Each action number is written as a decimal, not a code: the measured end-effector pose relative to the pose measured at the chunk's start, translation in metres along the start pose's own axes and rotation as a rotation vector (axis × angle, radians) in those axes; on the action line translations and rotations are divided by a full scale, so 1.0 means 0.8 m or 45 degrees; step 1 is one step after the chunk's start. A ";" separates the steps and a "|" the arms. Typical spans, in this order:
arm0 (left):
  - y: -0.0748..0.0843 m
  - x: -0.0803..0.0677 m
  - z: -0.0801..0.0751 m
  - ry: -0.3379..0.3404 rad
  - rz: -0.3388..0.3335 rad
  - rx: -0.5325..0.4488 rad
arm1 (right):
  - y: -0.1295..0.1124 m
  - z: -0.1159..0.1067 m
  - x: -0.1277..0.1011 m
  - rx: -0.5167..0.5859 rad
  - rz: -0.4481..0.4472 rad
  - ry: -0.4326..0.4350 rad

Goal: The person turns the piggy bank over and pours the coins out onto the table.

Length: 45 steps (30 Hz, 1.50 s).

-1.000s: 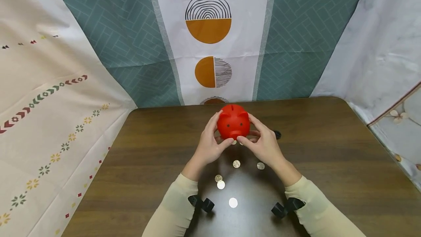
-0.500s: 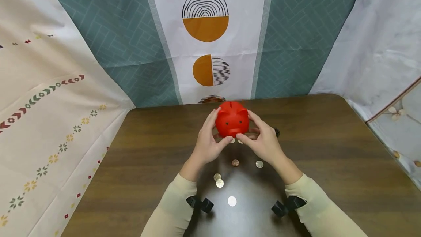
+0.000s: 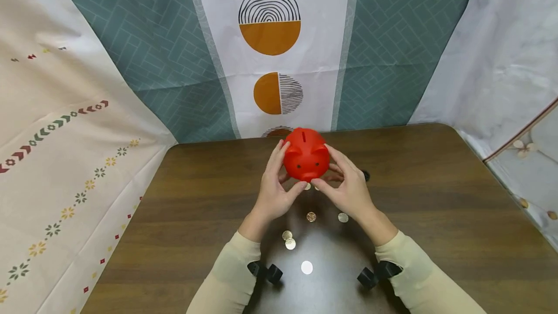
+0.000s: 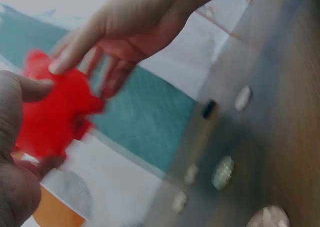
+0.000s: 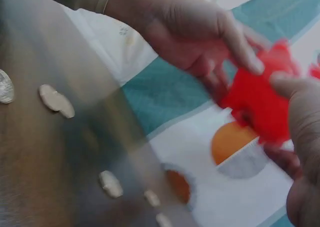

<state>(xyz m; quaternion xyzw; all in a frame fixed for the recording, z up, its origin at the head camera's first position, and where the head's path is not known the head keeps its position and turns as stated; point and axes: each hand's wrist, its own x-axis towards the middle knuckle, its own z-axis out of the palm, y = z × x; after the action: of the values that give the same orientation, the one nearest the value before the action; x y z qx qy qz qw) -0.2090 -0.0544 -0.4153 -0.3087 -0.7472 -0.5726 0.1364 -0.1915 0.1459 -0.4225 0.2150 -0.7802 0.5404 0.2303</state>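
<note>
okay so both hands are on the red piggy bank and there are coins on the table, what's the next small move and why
Probably set the red piggy bank down upright and free the right hand for the nearest coin. Both that hand and the left hand grip the bank above the table, its slot faces up, and the coins lie loose just in front.

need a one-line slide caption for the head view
Both hands, left hand and right hand, hold a red piggy bank above coins on a brown table.

I saw a smooth red plastic piggy bank, shiny metal coins, and a glossy wood-grain table.
</note>
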 end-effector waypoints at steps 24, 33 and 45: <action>0.005 0.004 0.007 0.048 0.075 -0.088 | -0.005 -0.007 0.005 -0.031 -0.073 0.014; 0.031 0.003 -0.002 -0.072 -0.281 -0.151 | 0.004 -0.003 0.002 0.002 0.257 -0.162; 0.015 0.000 -0.001 -0.021 -0.074 -0.178 | 0.006 0.001 -0.001 -0.093 0.008 -0.018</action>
<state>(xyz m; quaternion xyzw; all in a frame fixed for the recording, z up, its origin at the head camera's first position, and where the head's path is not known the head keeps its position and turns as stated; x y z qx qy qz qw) -0.2020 -0.0532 -0.4059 -0.3006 -0.7150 -0.6245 0.0916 -0.1936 0.1471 -0.4272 0.2078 -0.8018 0.5107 0.2307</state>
